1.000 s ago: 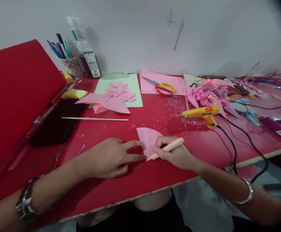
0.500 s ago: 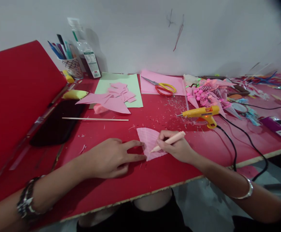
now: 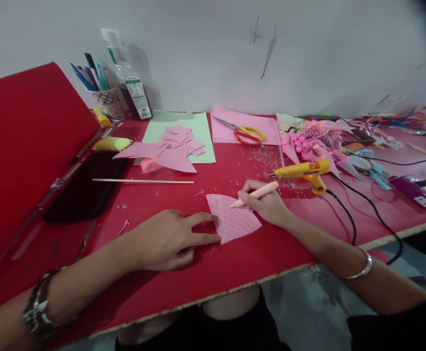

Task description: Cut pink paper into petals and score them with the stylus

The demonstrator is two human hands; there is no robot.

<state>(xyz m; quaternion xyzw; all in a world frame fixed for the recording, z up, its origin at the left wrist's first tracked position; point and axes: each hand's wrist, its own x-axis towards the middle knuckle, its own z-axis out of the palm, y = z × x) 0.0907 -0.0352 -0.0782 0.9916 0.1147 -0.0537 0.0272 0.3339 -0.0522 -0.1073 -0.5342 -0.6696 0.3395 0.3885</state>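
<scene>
A pink fan-shaped piece of paper (image 3: 232,219) with faint ruled lines lies on the red table (image 3: 256,253) near the front edge. My left hand (image 3: 169,239) rests flat beside it, fingers stretched out, with two fingertips pinning the paper's left corner. My right hand (image 3: 267,202) is closed round a pale pink pen-like tool (image 3: 254,194), whose tip touches the upper part of the paper.
A yellow hot glue gun (image 3: 302,171) with a black cord lies right of the paper. Behind are a thin wooden stick (image 3: 143,181), pink paper scraps (image 3: 176,146) on green paper, scissors (image 3: 247,132), a pen cup (image 3: 106,100), a red board (image 3: 26,146) and pink craft clutter (image 3: 315,141).
My right hand has drawn the tool from the paper's lower tip up and away to its upper part, uncovering the fan's right side. My left hand has stayed put.
</scene>
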